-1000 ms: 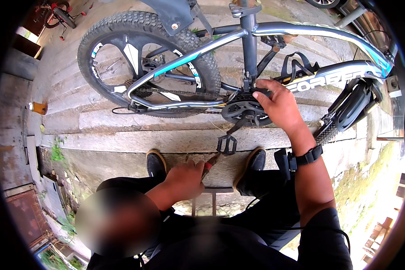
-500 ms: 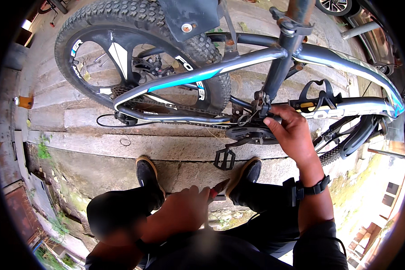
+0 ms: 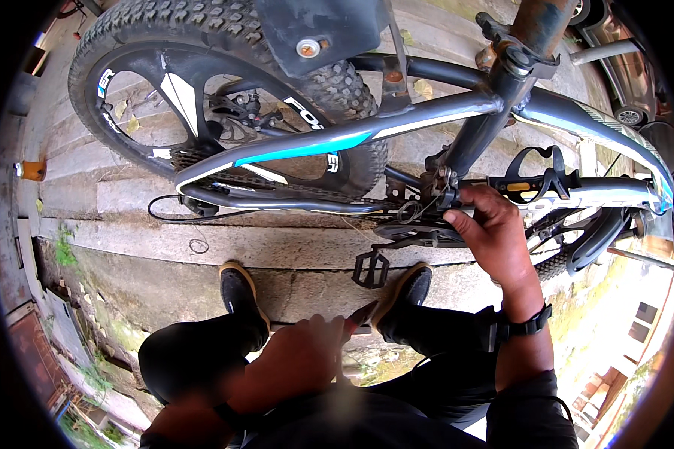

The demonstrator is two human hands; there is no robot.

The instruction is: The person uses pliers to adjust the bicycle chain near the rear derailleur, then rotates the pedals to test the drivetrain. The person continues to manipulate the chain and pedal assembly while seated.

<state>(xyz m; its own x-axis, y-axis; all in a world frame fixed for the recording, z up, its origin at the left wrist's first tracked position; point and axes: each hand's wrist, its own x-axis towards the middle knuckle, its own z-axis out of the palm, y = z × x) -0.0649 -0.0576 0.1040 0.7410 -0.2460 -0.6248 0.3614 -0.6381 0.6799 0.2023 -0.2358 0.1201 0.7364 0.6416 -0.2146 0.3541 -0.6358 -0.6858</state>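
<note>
A bicycle leans over in front of me, its dark frame striped in blue and white. My right hand is closed at the front derailleur, low on the seat tube, with thumb and fingers against its right side. Just left of those fingers a thin loose wire is looped above the crank. Over my lap, my left hand is closed round a red-handled tool with a dark pointed end. The fingers hide most of that tool, and a blur covers part of the hand.
The rear wheel lies at the upper left, and a black pedal sticks out toward my shoes. A bottle cage sits on the frame. Far left stands an orange-brown container. Stone steps run beneath the bicycle.
The view has shifted, so the bicycle looks slightly larger. My right hand stays closed at the front derailleur, and my left still grips the red-handled tool over my lap.
</note>
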